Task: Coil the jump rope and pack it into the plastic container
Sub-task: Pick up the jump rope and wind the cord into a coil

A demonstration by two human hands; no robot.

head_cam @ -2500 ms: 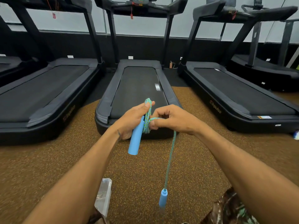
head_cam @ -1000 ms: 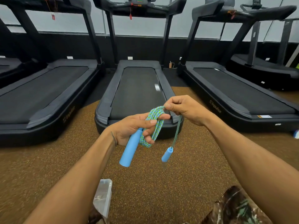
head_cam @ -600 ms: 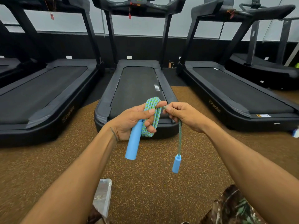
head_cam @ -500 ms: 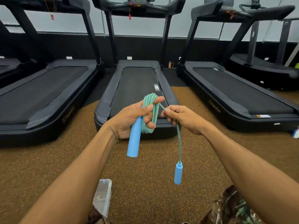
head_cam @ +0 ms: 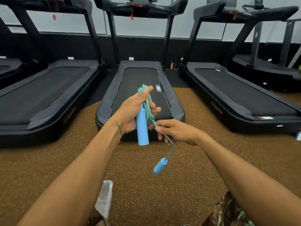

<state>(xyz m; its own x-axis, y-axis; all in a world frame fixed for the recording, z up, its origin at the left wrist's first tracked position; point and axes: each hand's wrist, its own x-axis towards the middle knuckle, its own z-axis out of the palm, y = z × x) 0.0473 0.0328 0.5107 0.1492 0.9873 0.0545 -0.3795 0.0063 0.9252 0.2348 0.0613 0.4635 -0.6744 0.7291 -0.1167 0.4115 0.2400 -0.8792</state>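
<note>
Left hand (head_cam: 130,115) clamped around coiled jump rope (head_cam: 148,106), right hand (head_cam: 177,132) just below, pinching its tail.

Three black treadmills stand side by side on speckled brown rubber flooring (head_cam: 187,185): a left treadmill (head_cam: 40,95), a centre treadmill (head_cam: 140,79) with a small white barcode-like marking (head_cam: 158,88) on its dark belt, and a right treadmill (head_cam: 241,97) bearing pale lettering on its side rail. Part of a fourth black machine (head_cam: 268,69) shows at far right. Red tags (head_cam: 54,17) hang from the consoles, before a pale wall above a black band.
</note>
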